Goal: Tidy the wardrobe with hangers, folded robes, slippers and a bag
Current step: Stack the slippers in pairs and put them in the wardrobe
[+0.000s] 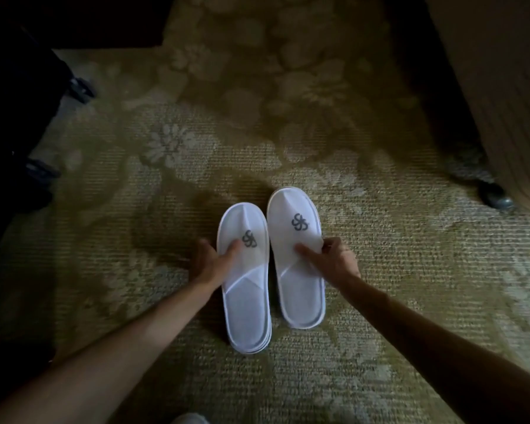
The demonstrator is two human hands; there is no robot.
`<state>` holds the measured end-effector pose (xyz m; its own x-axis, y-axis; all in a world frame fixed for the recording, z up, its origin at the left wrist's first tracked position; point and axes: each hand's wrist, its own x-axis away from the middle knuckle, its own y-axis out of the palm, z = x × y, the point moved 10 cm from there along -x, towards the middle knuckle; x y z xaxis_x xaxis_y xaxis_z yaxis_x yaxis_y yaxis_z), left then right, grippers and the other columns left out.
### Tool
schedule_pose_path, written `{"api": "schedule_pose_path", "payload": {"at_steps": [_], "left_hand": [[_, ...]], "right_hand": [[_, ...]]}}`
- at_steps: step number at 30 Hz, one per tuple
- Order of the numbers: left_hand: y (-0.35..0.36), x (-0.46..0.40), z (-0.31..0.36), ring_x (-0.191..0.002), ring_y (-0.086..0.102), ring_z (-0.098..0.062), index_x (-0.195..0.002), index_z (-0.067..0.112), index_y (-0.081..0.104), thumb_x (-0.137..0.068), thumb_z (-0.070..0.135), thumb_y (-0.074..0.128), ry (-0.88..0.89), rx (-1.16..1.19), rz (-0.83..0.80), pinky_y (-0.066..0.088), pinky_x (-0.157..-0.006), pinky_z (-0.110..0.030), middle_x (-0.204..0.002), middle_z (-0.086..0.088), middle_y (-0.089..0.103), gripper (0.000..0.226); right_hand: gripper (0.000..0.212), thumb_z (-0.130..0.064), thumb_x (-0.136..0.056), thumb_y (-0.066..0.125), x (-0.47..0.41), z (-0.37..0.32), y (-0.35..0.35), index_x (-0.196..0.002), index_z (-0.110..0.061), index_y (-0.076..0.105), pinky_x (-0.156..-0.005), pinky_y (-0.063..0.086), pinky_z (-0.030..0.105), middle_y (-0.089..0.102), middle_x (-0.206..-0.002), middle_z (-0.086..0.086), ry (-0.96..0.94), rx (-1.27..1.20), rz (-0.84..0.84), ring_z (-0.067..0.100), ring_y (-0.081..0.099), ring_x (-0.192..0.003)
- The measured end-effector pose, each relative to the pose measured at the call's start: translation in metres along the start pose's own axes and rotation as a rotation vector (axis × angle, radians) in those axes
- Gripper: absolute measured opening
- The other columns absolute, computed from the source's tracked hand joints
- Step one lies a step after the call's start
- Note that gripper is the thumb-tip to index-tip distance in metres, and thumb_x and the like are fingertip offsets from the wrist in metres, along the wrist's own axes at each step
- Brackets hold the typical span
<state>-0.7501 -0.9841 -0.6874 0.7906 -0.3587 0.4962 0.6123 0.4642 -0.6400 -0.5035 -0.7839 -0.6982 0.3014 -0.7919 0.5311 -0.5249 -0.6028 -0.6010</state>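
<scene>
Two white slippers with a dark logo lie side by side on the patterned carpet, toes pointing away from me. The left slipper (247,304) looks like a stack, with several sole edges showing at its heel. The right slipper (300,289) sits a little farther forward. My left hand (211,261) grips the left slipper's outer edge, thumb on its upper. My right hand (334,258) pinches the right slipper's upper at its outer edge, thumb on top.
A green floral carpet (288,117) covers the floor. A dark wheeled suitcase (19,123) stands at the left. At the right is a pale furniture piece (508,96) with a dark round foot (496,197). Something white (190,419) shows at the bottom edge.
</scene>
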Motion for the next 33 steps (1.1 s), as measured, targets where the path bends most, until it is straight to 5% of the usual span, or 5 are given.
{"api": "schedule_pose_path", "payload": {"at_steps": [3, 11, 18, 24, 33], "left_hand": [[0.009, 0.010, -0.027, -0.087, 0.072, -0.025, -0.101, 0.014, 0.069, -0.047, 0.081, 0.075, -0.160, 0.146, -0.040, 0.061, -0.080, -0.041, -0.094, -0.004, 0.073, 0.086], [0.012, 0.009, -0.024, -0.080, 0.070, -0.013, -0.109, 0.008, 0.072, -0.089, 0.043, 0.073, -0.239, 0.505, -0.261, 0.052, -0.060, -0.023, -0.101, -0.005, 0.076, 0.041], [-0.096, 0.052, -0.037, -0.096, 0.071, -0.030, -0.112, 0.012, 0.067, -0.067, 0.074, 0.069, -0.322, 0.631, -0.030, 0.059, -0.079, -0.040, -0.110, -0.014, 0.072, 0.077], [-0.242, 0.180, -0.005, -0.089, 0.071, -0.026, -0.086, 0.019, 0.063, -0.090, 0.062, 0.060, -0.410, 0.663, 0.174, 0.061, -0.084, -0.043, -0.096, -0.007, 0.072, 0.043], [-0.345, 0.377, -0.005, -0.097, 0.070, -0.028, -0.105, 0.023, 0.063, -0.091, 0.058, 0.062, -0.572, 0.932, 0.251, 0.059, -0.087, -0.048, -0.107, -0.006, 0.071, 0.038]], "right_hand": [[0.065, -0.072, -0.055, 0.083, 0.003, 0.003, 0.015, -0.086, -0.017, 0.067, -0.064, 0.057, 0.034, 0.071, -0.076, -0.005, 0.002, -0.064, -0.029, 0.016, 0.070, -0.072], [0.066, -0.039, -0.071, 0.089, 0.008, -0.014, 0.022, -0.113, -0.004, 0.053, -0.054, 0.052, 0.029, 0.068, -0.100, 0.013, -0.013, -0.343, 0.013, 0.018, 0.064, -0.070], [0.017, -0.020, -0.087, 0.077, 0.072, -0.135, 0.037, -0.096, -0.006, 0.072, -0.054, 0.055, 0.023, 0.075, -0.068, -0.006, -0.185, -0.387, -0.270, 0.006, 0.069, -0.059], [0.019, -0.034, -0.084, 0.079, 0.198, -0.250, -0.003, -0.085, -0.016, 0.074, -0.065, 0.060, 0.028, 0.075, -0.080, -0.002, -0.226, -0.280, -0.452, 0.007, 0.070, -0.066], [0.057, -0.064, -0.073, 0.075, 0.370, -0.310, -0.047, -0.101, -0.015, 0.074, -0.072, 0.061, 0.037, 0.077, -0.092, 0.000, -0.258, 0.001, -0.640, 0.016, 0.074, -0.084]]}}
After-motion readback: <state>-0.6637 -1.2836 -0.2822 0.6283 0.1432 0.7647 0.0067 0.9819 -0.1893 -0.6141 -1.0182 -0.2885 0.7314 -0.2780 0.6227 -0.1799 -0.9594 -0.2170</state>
